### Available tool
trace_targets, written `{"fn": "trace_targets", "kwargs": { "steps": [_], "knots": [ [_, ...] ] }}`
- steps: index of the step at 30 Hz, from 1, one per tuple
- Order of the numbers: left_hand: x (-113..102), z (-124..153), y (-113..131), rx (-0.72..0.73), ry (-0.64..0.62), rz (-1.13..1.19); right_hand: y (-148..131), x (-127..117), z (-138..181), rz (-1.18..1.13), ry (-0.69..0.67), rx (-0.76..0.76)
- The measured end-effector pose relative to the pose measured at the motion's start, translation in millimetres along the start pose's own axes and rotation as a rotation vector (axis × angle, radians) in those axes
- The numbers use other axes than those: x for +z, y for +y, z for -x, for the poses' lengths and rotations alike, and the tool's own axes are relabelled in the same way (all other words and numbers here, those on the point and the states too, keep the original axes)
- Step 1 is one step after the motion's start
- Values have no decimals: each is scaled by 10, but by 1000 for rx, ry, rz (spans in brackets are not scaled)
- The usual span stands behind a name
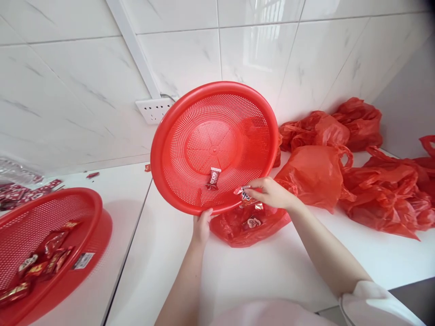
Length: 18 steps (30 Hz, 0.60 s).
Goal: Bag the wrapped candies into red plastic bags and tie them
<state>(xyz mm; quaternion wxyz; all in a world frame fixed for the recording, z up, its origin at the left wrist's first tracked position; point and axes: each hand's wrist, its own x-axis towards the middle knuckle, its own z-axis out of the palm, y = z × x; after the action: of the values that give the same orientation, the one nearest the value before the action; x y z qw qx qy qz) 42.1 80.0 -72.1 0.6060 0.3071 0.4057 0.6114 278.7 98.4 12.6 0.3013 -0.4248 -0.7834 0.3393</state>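
My left hand [201,225] grips the lower rim of a round red mesh basket [190,136], holding it tilted up toward me. One small wrapped candy [213,177] lies inside the basket near its low edge. At that edge my right hand [268,192] pinches a wrapped candy [245,195] between its fingers. Just below sits an open red plastic bag [238,231] on the white counter [258,267], with a few wrapped candies showing inside it.
A second red mesh basket [86,213] with several red wrapped candies stands at the left. More candies lie behind it by the wall. Several crumpled red plastic bags [340,149] are heaped at the right. A white wall socket [153,110] sits behind the raised basket.
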Motion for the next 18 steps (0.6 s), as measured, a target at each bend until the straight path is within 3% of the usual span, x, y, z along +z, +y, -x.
{"fn": "trace_targets", "kwargs": {
  "steps": [3, 6, 14, 18],
  "knots": [
    [-34, -19, -33, 8, 17, -20, 7, 34, -49, -458, 162, 180],
    [-47, -21, -57, 8, 35, -30, -6, 86, -101, -796, 242, 250],
    [-48, -6, -79, 10, -17, -39, 6, 134, -78, -1023, 36, 310],
    [-65, -18, -95, 24, -23, -54, 52, 144, -77, -1072, 53, 245]
  ]
}}
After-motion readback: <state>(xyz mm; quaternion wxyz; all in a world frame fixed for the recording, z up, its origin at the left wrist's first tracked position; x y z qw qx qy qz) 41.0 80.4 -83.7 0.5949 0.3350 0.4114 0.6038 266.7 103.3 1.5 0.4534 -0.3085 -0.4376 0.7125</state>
